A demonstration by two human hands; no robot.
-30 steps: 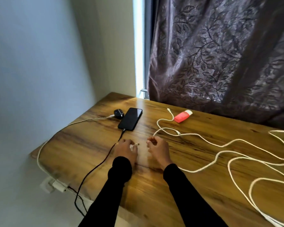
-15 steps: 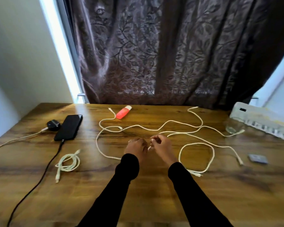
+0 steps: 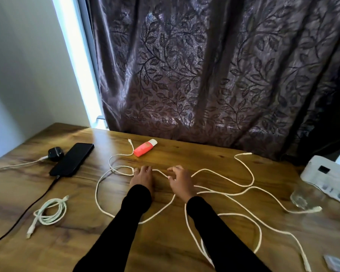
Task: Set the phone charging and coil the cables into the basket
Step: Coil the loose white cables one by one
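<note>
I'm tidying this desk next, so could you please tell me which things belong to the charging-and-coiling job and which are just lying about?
Part of the job:
phone
black cable
coiled white cable
loose white cables

Just lying about:
orange highlighter
glass
black earbud case

Single head view, looking forward and down over the table [image 3: 165, 252]; curtain [image 3: 214, 75] fills the far side

Your hands have come apart since half a second ago: the left hand [image 3: 141, 176] now lies flat on the tabletop [image 3: 165, 242] at the white cable [image 3: 222, 173], and the right hand [image 3: 180, 180] has loosened, fingers spread over it
</note>
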